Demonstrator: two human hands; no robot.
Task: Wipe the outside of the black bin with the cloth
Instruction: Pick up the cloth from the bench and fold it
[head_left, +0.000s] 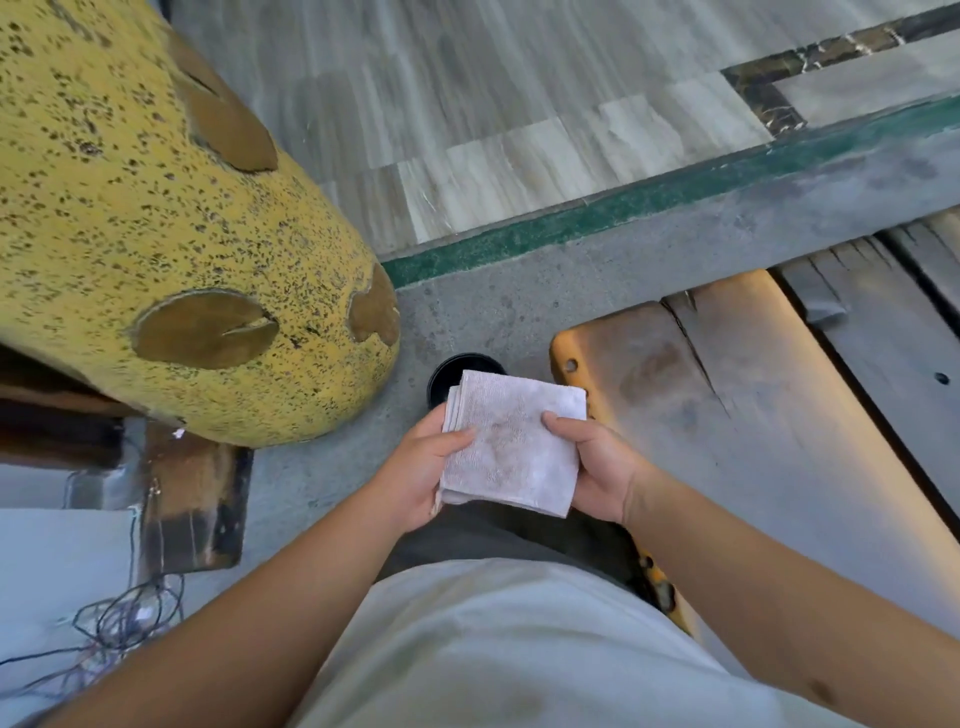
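A folded whitish cloth (511, 441) with faint brown stains is held flat between both hands in front of my body. My left hand (423, 467) grips its left edge with the thumb on top. My right hand (592, 462) grips its right edge the same way. The black bin (447, 376) stands on the grey floor straight below, seen from above as a dark round rim. The cloth hides most of it. The cloth is well above the bin and does not touch it.
A large yellow speckled pillar (156, 234) leans in at the left, close to the bin. A worn wooden bench (727, 405) lies to the right. Loose wires (119, 623) sit at the lower left. A green strip (623, 208) borders pale tiles beyond.
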